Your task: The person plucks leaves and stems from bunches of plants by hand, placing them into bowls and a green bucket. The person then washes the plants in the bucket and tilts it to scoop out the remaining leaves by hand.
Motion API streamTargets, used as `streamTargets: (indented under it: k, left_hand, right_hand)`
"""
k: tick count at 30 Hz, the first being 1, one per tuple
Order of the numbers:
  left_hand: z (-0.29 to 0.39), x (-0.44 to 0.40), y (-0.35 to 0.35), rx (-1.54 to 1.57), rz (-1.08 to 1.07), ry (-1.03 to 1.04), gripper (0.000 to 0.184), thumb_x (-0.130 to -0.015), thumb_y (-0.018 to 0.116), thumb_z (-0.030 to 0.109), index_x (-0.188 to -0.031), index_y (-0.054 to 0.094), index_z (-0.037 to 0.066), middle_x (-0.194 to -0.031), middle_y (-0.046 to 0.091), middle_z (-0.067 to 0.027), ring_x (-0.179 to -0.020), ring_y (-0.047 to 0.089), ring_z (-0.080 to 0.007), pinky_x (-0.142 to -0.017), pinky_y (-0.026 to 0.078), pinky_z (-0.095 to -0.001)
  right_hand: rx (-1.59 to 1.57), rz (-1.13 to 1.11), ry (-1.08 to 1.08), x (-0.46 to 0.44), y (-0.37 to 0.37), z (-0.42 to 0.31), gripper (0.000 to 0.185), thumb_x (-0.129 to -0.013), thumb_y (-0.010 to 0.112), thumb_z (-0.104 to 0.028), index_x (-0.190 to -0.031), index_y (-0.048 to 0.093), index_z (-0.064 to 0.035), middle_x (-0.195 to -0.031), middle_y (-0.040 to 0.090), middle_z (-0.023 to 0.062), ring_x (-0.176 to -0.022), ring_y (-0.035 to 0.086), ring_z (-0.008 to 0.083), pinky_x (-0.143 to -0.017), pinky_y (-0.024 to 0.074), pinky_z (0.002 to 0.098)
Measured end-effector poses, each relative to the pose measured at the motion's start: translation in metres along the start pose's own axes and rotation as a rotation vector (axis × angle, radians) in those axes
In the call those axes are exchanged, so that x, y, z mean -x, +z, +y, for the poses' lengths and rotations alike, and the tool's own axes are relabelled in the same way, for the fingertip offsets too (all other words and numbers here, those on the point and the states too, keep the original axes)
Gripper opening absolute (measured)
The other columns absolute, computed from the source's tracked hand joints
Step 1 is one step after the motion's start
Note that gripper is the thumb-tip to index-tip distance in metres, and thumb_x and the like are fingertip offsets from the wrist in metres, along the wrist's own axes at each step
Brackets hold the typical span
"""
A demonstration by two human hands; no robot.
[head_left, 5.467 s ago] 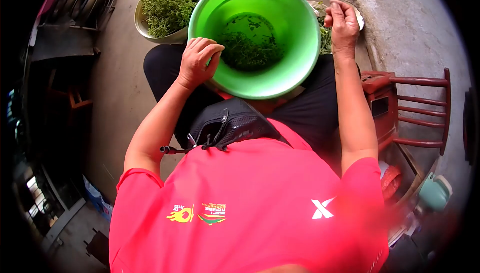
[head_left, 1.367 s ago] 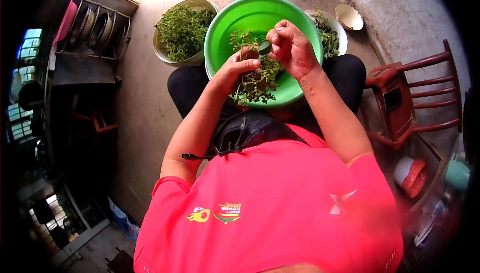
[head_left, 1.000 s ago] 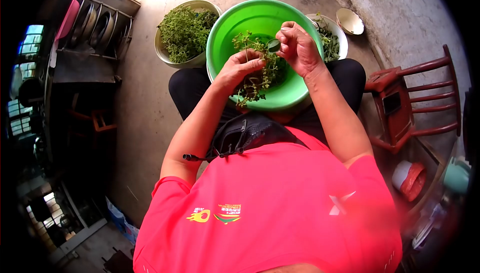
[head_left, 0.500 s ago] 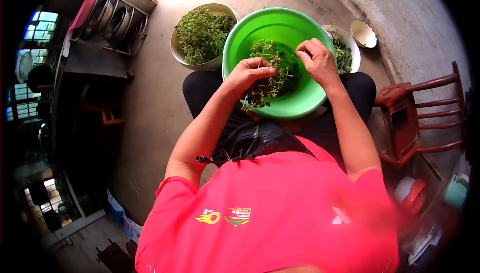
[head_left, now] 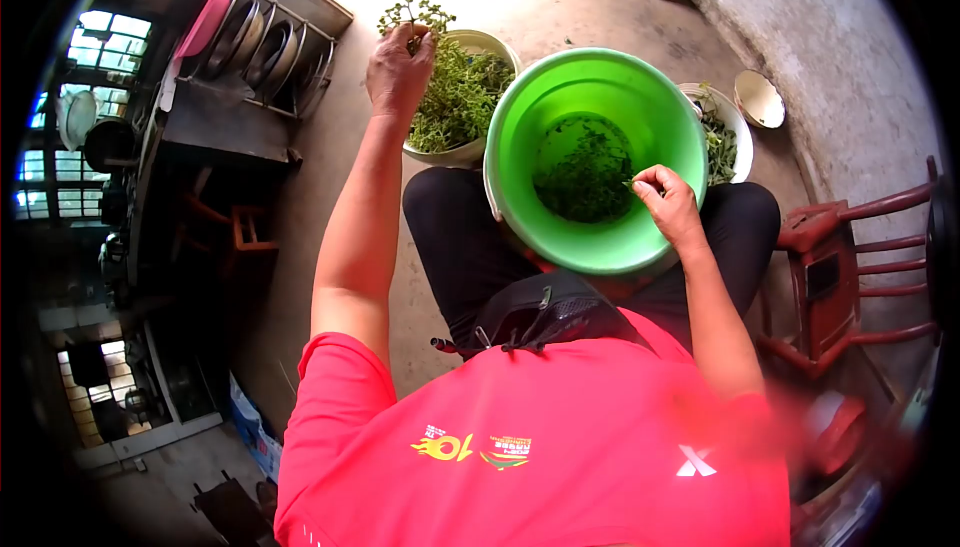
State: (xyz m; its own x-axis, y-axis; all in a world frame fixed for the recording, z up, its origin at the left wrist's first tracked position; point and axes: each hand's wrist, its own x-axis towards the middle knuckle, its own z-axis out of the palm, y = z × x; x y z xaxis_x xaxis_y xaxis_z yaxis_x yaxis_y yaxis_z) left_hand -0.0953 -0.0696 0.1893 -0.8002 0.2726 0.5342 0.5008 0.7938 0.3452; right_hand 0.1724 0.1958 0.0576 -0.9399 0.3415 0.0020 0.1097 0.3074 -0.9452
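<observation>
My left hand (head_left: 400, 72) is raised over the left bucket (head_left: 497, 44), closed on a green sprig (head_left: 416, 12) with small clustered buds that stick up past the fingers. That bucket is heaped with similar sprigs (head_left: 460, 97). Between my knees stands a large green bucket (head_left: 655, 92), with small dark green bits (head_left: 585, 167) at its bottom. Over this bucket's right side, my right hand (head_left: 668, 209) is pinched shut. A tiny bit of green shows at its fingertips, too small to name.
A white bucket (head_left: 742, 137) with leafy greens stands at the right, beside a small bowl (head_left: 760, 99) near the wall. Further right is a dark red wooden chair (head_left: 825, 272). A rack of pans (head_left: 262, 47) stands at the left.
My left hand has moved left and away from me with the sprig, from the green bucket to above the left bucket. My right hand has shifted lower in view; the whole view has shifted too.
</observation>
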Motion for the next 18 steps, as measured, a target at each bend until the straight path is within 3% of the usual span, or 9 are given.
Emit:
streamTargets:
  k: [1, 3, 5, 8, 11, 14, 16, 18]
  left_hand:
    - [-0.012, -0.004, 0.014, -0.164, -0.172, -0.113, 0.035, -0.082, 0.062, 0.039, -0.108, 0.061, 0.015, -0.104, 0.062, -0.0093, -0.098, 0.058, -0.0264, -0.083, 0.046, -0.0408]
    - [-0.021, 0.002, 0.032, -0.435, -0.428, -0.081, 0.054, -0.080, 0.062, 0.045, -0.124, 0.051, 0.014, -0.123, 0.052, -0.0115, -0.114, 0.049, -0.0278, -0.095, 0.040, -0.0433]
    - [-0.050, 0.019, 0.065, -0.477, -0.676, -0.105, 0.075, -0.081, 0.053, 0.058, -0.138, 0.037, 0.012, -0.148, 0.025, -0.0144, -0.134, 0.027, -0.0305, -0.107, 0.025, -0.0451]
    - [-0.083, 0.057, 0.112, -0.581, -0.842, -0.189, 0.084, -0.081, 0.038, 0.071, -0.144, 0.028, 0.016, -0.153, 0.006, -0.0158, -0.139, 0.013, -0.0371, -0.110, 0.018, -0.0472]
    - [-0.082, 0.065, 0.114, -0.482, -0.813, -0.212, 0.085, -0.082, 0.037, 0.070, -0.145, 0.023, 0.015, -0.153, 0.004, -0.0153, -0.139, 0.011, -0.0364, -0.111, 0.015, -0.0483]
    - [-0.090, 0.054, 0.115, -0.514, -0.799, -0.169, 0.084, -0.081, 0.036, 0.073, -0.142, 0.033, 0.016, -0.152, 0.011, -0.0172, -0.138, 0.017, -0.0378, -0.109, 0.018, -0.0494]
    - [-0.089, 0.059, 0.108, -0.458, -0.645, -0.085, 0.080, -0.081, 0.040, 0.071, -0.135, 0.043, 0.012, -0.148, 0.022, -0.0198, -0.134, 0.025, -0.0385, -0.107, 0.023, -0.0482]
    - [-0.083, 0.068, 0.096, -0.384, -0.461, 0.033, 0.072, -0.082, 0.047, 0.064, -0.128, 0.050, 0.009, -0.143, 0.032, -0.0219, -0.130, 0.034, -0.0371, -0.104, 0.030, -0.0463]
  right_hand:
    - [0.002, 0.003, 0.001, 0.002, 0.001, 0.002, 0.009, -0.079, 0.064, -0.009, -0.082, 0.062, -0.0008, -0.075, 0.059, 0.0046, -0.067, 0.054, 0.0119, -0.064, 0.0451, 0.0255]
    - [-0.010, -0.028, 0.039, 0.005, 0.002, 0.005, 0.009, -0.079, 0.064, -0.009, -0.082, 0.062, -0.0009, -0.074, 0.059, 0.0036, -0.067, 0.053, 0.0111, -0.064, 0.0448, 0.0252]
    - [0.002, -0.031, 0.053, 0.004, 0.002, 0.007, 0.009, -0.079, 0.064, -0.010, -0.082, 0.062, -0.0011, -0.074, 0.059, 0.0033, -0.067, 0.054, 0.0104, -0.063, 0.0445, 0.0249]
    - [0.036, -0.052, 0.072, 0.006, -0.001, 0.007, 0.011, -0.080, 0.062, -0.011, -0.083, 0.062, -0.0003, -0.075, 0.060, 0.0054, -0.067, 0.055, 0.0117, -0.064, 0.0456, 0.0254]
    - [0.012, -0.038, 0.114, 0.002, -0.001, 0.008, 0.013, -0.081, 0.063, -0.012, -0.085, 0.063, 0.0004, -0.076, 0.062, 0.0048, -0.069, 0.057, 0.0115, -0.066, 0.0461, 0.0250]
    - [-0.245, -0.033, 0.268, -0.005, -0.002, 0.009, 0.010, -0.083, 0.064, -0.013, -0.086, 0.063, -0.0042, -0.074, 0.059, -0.0019, -0.064, 0.050, 0.0058, -0.058, 0.0427, 0.0212]
    - [-0.397, -0.008, 0.309, -0.008, -0.005, 0.002, 0.007, -0.085, 0.064, -0.015, -0.086, 0.062, -0.0075, -0.070, 0.053, -0.0052, -0.058, 0.044, 0.0025, -0.052, 0.0376, 0.0178]
    - [-0.482, -0.018, 0.306, -0.010, -0.013, -0.007, 0.011, -0.086, 0.063, -0.017, -0.088, 0.061, -0.0066, -0.070, 0.053, -0.0044, -0.057, 0.045, 0.0036, -0.052, 0.0385, 0.0181]
